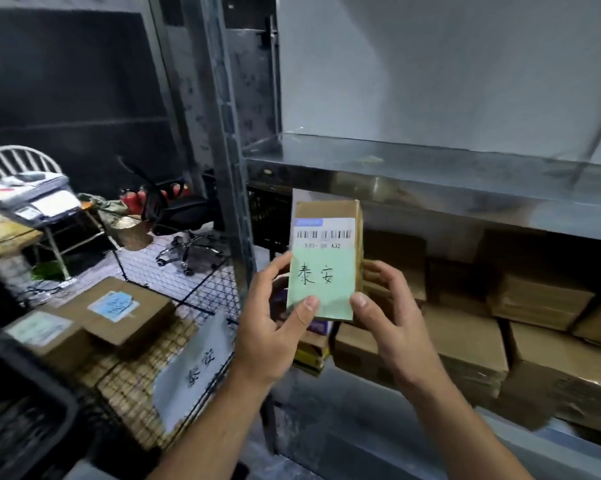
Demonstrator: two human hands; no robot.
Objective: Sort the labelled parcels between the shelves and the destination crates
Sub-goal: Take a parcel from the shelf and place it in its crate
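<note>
A: Step?
B: Label check, I'd say. Both hands, left (274,317) & right (392,306), clamp the parcel (326,261) upright in front of the shelf (430,178); green slip reads 泰安.
A: Next?
B: Prob. swing it left to the wire crate (188,299) w/ the matching 泰安 sign (195,368).
A: What's in it?
B: Two labelled boxes (119,310). Lower shelf has stacked cartons (534,299); top shelf looks bare.

The parcel's (326,258) lower corners are covered by thumbs. The barcode label (324,233) is blurred, its digits only partly legible. Shelf boxes (534,303) are cut off at the right edge.
</note>
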